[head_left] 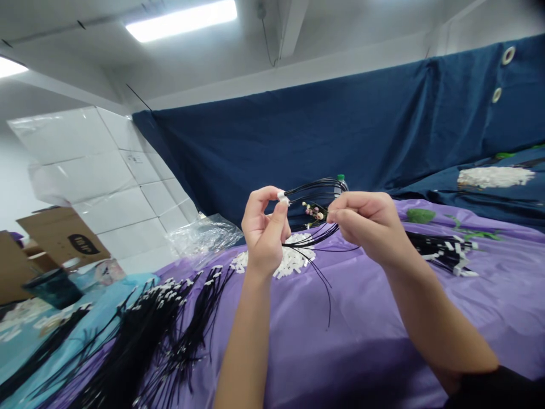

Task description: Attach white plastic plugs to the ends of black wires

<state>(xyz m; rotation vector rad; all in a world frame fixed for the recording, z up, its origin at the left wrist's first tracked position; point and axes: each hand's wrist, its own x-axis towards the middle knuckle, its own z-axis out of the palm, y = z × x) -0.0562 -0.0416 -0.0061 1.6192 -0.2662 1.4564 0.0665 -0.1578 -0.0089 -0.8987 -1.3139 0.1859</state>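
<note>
My left hand [268, 227] pinches a small white connector [283, 197] between thumb and fingertips. Thin black wires [317, 184] run from it in a loop toward my right hand [368, 221], whose fingers are closed on them. Some wire ends hang loose below, between the hands. Behind and beneath my left hand lies a pile of small white connectors [296, 262] on the purple cloth [327, 295]. Whether a wire end sits in the pinched connector is too small to tell.
Bundles of black wires with white connectors [140, 329] lie at left, another bundle [447, 250] at right. Behind are a clear plastic bag [208, 236], a green-capped bottle [340, 183], artificial flowers [314, 212] and a blue curtain [276, 142]. Cardboard boxes [63, 238] stand far left.
</note>
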